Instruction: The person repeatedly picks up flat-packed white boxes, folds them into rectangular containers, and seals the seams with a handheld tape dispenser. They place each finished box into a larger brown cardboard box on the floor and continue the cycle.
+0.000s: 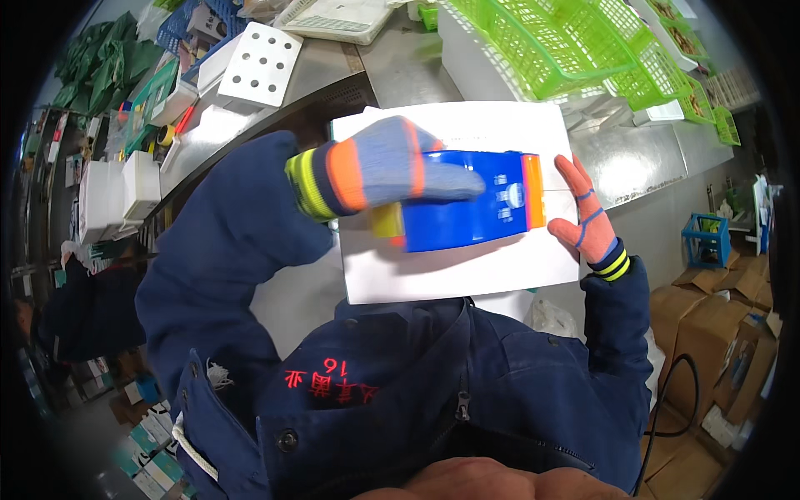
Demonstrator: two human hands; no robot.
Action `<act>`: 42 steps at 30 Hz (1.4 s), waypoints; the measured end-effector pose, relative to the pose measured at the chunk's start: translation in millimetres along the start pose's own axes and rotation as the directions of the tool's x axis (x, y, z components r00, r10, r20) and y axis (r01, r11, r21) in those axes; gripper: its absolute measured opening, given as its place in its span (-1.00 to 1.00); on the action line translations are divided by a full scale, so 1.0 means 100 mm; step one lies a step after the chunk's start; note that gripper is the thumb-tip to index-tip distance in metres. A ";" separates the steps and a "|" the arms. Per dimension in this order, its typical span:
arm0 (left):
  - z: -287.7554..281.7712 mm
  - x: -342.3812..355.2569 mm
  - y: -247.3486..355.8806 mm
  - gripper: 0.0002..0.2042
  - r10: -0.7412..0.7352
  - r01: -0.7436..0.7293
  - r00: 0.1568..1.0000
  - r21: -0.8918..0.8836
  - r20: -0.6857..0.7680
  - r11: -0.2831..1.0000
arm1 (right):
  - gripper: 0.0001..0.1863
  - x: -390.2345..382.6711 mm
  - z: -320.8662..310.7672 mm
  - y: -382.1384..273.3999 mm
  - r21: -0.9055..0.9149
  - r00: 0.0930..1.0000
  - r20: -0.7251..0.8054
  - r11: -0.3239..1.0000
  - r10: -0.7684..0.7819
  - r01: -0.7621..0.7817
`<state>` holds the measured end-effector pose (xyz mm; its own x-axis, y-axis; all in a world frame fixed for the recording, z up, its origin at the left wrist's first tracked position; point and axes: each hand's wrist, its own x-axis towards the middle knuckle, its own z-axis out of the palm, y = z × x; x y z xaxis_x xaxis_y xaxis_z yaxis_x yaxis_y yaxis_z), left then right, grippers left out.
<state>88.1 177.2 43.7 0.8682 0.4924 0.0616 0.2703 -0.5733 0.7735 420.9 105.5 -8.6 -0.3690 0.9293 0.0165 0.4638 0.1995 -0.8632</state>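
My left hand [396, 162], in a grey and orange knit glove, is closed over a glossy blue tape dispenser [467, 221]. The dispenser has an orange right end and a yellow part at its left, slightly smeared by motion. It lies across the top of a white carton [458, 279] in front of my chest and hides much of the seam. At the carton's right edge, my right hand [587, 218], in an orange glove with blue lines, rests with thumb and fingers spread against it. The grip under my left palm is hidden.
Green plastic baskets [550, 50] stand at the back right of the metal table [642, 171]. A white block with round holes [260, 65] lies at the back left. Brown cardboard boxes [692, 333] and a black cable [690, 392] are low on the right.
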 end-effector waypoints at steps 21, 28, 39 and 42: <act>0.31 -2.14 -1.21 -0.71 -0.690 0.563 0.683 -0.430 -0.238 0.706 | 0.00 0.05 0.20 -0.24 0.272 0.989 0.013 0.951 0.148 -0.146; 0.06 -1.41 -0.42 -0.64 -0.570 0.600 0.784 0.538 -0.247 0.592 | -0.17 0.08 0.36 -0.13 0.500 0.986 -0.120 0.865 0.117 -0.042; 0.92 -1.33 -0.69 -0.83 -0.753 0.728 0.547 0.651 -0.365 0.213 | -0.31 0.02 0.39 -0.17 0.880 0.917 0.258 0.317 0.303 -0.352; 0.91 -2.01 -0.30 -0.83 -0.702 0.872 0.442 0.450 -0.558 0.191 | -0.31 -0.08 0.48 -0.29 0.827 0.958 0.284 0.494 0.044 -0.268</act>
<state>-56.4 36.4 -49.3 -0.0381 0.9858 -0.1636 0.9963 0.0248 -0.0825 372.2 77.5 -8.1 -0.5616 0.8108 -0.1652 -0.3382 -0.4072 -0.8484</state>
